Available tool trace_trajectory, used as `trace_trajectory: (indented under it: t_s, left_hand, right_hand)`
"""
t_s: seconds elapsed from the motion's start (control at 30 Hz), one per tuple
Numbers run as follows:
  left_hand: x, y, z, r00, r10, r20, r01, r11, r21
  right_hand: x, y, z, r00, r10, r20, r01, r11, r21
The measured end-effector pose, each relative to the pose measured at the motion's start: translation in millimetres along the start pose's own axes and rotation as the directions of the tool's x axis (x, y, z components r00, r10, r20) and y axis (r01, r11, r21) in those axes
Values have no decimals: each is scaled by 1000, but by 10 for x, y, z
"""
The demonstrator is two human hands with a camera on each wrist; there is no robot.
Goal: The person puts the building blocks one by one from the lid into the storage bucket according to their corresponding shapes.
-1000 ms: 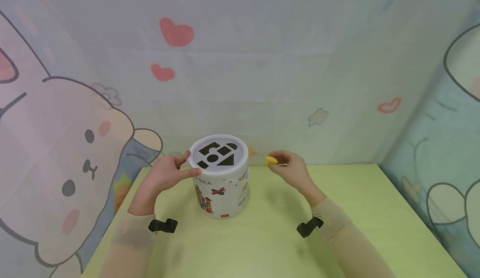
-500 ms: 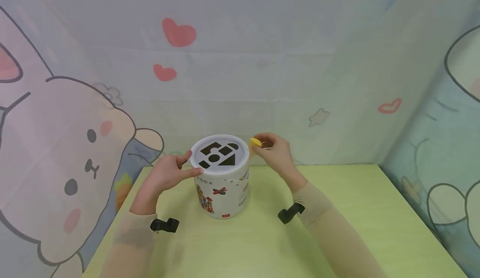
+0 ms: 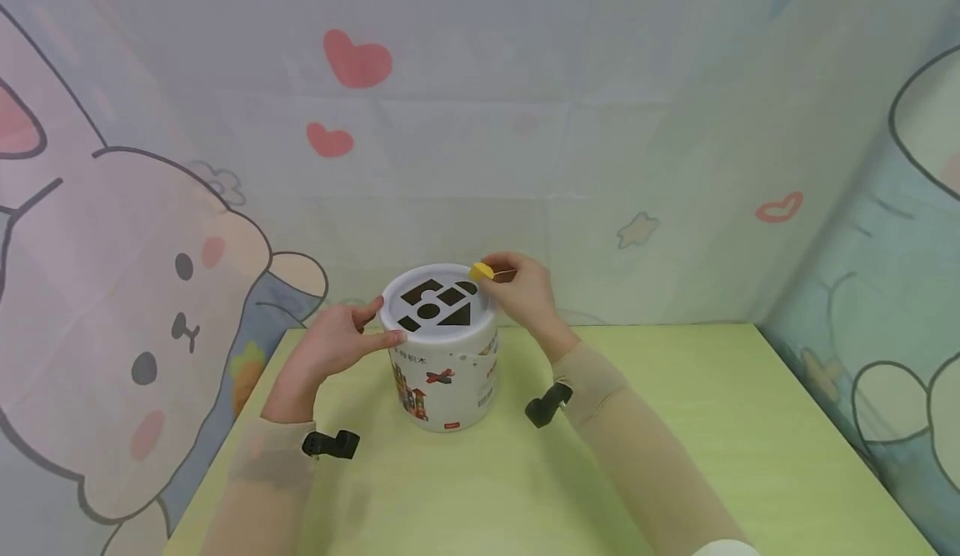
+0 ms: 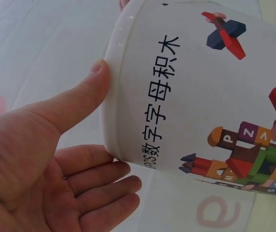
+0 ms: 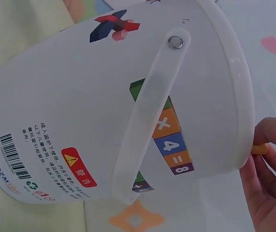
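Note:
A white toy-block bucket (image 3: 453, 398) stands upright on the table, its lid (image 3: 480, 313) pierced with several shaped holes. My left hand (image 3: 335, 343) rests against the left side of the lid's rim. Its thumb touches the front of the rim and its index finger touches farther back; the other fingers are loose in the left wrist view. Between the thumb and fingers of my right hand (image 3: 523, 291) is a small yellow block (image 3: 482, 271), pinched above the lid's back right edge, near a half-round hole. The right wrist view shows only a sliver of the block behind the rim.
The bucket's white handle (image 5: 150, 116) hangs down its right side. The pale green table (image 3: 660, 406) reaches back to a cloth backdrop (image 3: 600, 147) with hearts and cartoon animals, just behind the bucket. Each wrist carries a black camera mount (image 3: 549, 404).
My right hand has moved left and up with the yellow block, from beside the bucket to over the lid's back right edge. The left hand and bucket have stayed in place.

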State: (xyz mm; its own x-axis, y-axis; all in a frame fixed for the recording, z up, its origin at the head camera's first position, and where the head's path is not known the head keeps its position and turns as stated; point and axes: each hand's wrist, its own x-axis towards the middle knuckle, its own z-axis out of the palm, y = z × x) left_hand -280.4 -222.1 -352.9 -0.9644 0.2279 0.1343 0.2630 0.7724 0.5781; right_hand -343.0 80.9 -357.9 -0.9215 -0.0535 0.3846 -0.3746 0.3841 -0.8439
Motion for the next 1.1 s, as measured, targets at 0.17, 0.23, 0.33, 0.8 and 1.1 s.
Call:
trace_trajectory:
  t_s: [0.17,0.23,0.33,0.8,1.1]
  left_hand:
    - [-5,-8,9,1000,-10,12,10,1000,-10]
    - [-14,-13,11,1000,-12,15,12,1000,-11]
    - [-21,-21,12,1000,-14,15,15,1000,-12]
    - [-8,-39,19,1000,3,10,-3,1000,-8]
    - [-11,-53,11,1000,-4,8,4,1000,-16]
  right_hand:
    - [21,21,60,1000,16,-13,-16,1000,-25]
    - [26,32,86,1000,22,-19,-23,999,-34]
    - [38,33,117,999,21,-33,-23,998,-50]
    - [47,-40,193,998,40,-41,-47,985,-166]
    - [72,-91,283,999,40,-29,-46,967,-251]
